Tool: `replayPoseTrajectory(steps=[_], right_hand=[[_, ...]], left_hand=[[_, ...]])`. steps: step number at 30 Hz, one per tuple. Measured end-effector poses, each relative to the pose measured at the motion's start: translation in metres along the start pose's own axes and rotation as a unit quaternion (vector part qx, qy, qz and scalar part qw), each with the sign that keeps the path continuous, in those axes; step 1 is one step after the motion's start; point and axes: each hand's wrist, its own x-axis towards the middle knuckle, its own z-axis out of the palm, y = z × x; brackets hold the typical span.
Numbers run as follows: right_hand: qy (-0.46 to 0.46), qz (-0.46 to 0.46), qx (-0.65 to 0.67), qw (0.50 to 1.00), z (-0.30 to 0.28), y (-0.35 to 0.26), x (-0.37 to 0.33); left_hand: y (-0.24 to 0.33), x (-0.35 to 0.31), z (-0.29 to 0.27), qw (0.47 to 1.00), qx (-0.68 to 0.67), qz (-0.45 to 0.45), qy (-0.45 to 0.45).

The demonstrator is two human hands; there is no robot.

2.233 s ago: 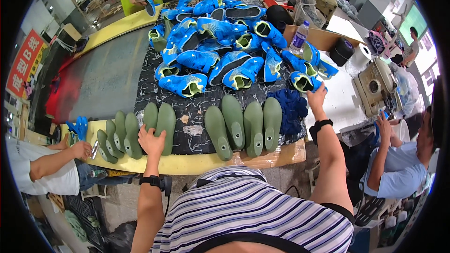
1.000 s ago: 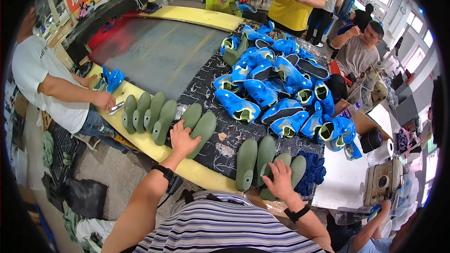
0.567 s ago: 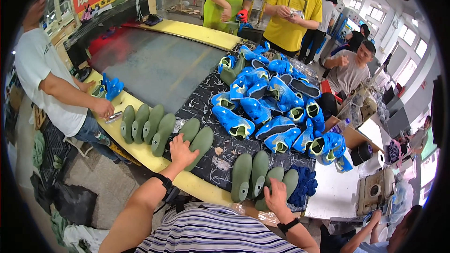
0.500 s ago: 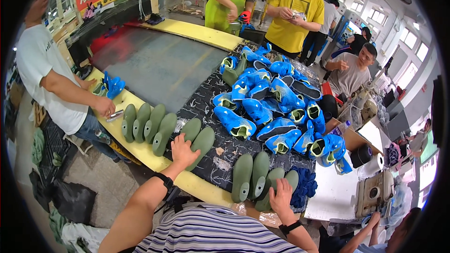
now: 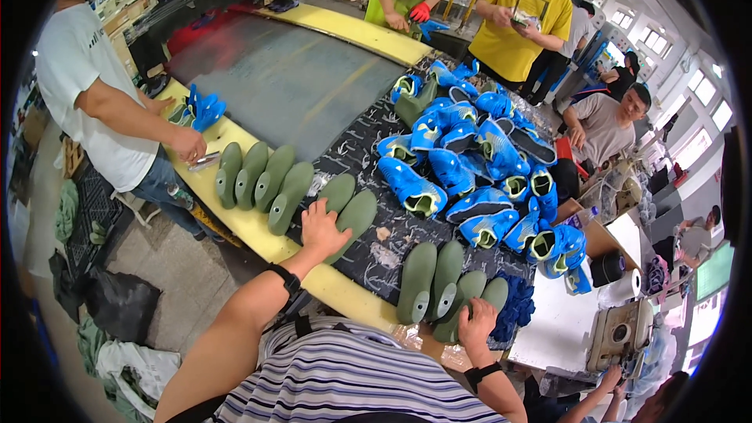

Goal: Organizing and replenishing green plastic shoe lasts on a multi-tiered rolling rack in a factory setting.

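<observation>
My left hand (image 5: 323,229) is wrapped over the near ends of a pair of green shoe lasts (image 5: 357,218) at the near edge of the dark table. Its thumb and fingers are bent round them. My right hand (image 5: 477,323) grips another pair of green shoe lasts (image 5: 470,288) farther right, its fingers curled over their near ends. Two more green lasts (image 5: 419,278) stand just left of that pair. To the left of my left hand, several green lasts (image 5: 290,194) form a row on the yellow padded edge (image 5: 309,272). My palms and parts of the gripped lasts are hidden.
Blue sports shoes (image 5: 478,137) lie heaped beyond my hands on the dark, scuffed table cover (image 5: 352,141). Dark blue cloth (image 5: 515,309) lies beside my right hand. A co-worker in white (image 5: 117,102) stands at left by a blue shoe upper (image 5: 205,108); others stand across the table.
The view has turned slightly left, so the table and shoes appear shifted right. Both my hands stay on the lasts. The seated co-worker at right has lowered a raised hand.
</observation>
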Motion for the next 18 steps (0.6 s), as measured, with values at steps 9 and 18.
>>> replayPoseTrajectory(steps=[9,18], right_hand=[[-0.016,0.001,0.004,1.0,0.004,0.0,0.001],[-0.04,0.006,0.015,0.999,0.015,0.011,0.0]], left_hand=[[-0.007,-0.001,0.007,0.998,-0.012,0.021,0.054],[-0.006,0.003,0.009,1.0,-0.019,-0.02,-0.015]])
